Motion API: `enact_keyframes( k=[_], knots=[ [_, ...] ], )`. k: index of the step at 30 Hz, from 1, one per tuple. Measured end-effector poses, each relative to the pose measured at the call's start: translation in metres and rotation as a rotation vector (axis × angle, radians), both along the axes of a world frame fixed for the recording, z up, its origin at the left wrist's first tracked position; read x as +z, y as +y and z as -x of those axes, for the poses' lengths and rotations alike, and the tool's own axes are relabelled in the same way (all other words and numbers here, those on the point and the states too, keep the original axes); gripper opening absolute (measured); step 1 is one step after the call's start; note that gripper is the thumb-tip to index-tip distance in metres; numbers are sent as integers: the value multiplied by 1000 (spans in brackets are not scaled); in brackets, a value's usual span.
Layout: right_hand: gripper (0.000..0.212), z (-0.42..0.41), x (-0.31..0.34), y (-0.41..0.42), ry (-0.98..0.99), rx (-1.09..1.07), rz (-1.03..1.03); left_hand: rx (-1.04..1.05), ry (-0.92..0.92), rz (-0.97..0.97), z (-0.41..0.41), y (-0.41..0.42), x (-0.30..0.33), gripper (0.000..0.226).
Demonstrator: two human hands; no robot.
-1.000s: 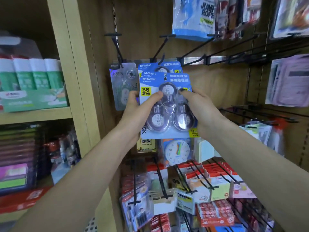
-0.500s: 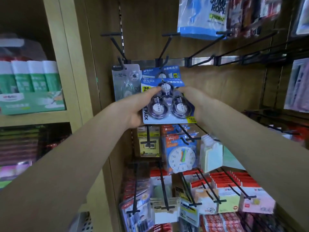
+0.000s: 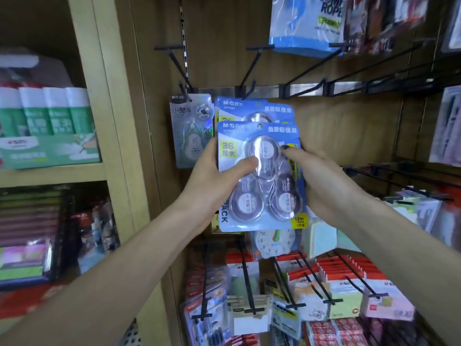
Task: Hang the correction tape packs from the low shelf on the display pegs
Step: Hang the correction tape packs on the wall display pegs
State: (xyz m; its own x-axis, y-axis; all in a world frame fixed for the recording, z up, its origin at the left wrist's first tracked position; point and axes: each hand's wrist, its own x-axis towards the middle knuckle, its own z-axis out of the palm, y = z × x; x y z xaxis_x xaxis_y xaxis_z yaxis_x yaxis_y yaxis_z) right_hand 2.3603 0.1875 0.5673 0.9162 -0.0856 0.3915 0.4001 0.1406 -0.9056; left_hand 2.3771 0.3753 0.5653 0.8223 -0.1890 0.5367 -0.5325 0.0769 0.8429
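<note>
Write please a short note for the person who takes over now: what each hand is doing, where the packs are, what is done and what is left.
Left hand: grips the left edge of the blue three-tape pack, thumb on its front.
Right hand: grips the pack's right edge.
Pack is held up before the pegboard, below the peg, not yet hooked on.
Done: at least one matching pack already hangs on that peg, behind the held one.
Left: raise the pack, thread its hole onto the peg, let go. The low shelf is not in view.

I face a wooden back panel point(image 3: 324, 126) with a metal rail point(image 3: 304, 88) running across it under even indoor light. To my left stands a light wooden shelf unit point(image 3: 109, 136), its upright post close beside the panel.
</note>
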Motion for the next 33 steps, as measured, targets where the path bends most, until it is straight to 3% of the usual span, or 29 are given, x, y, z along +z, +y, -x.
enact_keyframes(
  k=[8,15,22,26,29,30,33],
  knots=[
    [24,31,8,11,-132,-109,107,6,-147,78,11,-2,0,38],
    [18,27,21,16,-107,-197,73,12,-118,88,13,-2,14,34],
    [19,20,23,18,-22,-228,44,17,29,72,11,-3,20,38],
    [23,-1,33,18,74,-216,48,-1,226,69,1,-6,26,20],
    [24,-25,44,19,146,-238,70,12,350,-42,-12,-6,31,65],
    [23,-32,46,20,165,-237,77,28,375,-62,-16,-6,32,69],
    [33,-50,47,18,194,-217,108,63,447,-86,-25,-8,37,42]
  ],
)
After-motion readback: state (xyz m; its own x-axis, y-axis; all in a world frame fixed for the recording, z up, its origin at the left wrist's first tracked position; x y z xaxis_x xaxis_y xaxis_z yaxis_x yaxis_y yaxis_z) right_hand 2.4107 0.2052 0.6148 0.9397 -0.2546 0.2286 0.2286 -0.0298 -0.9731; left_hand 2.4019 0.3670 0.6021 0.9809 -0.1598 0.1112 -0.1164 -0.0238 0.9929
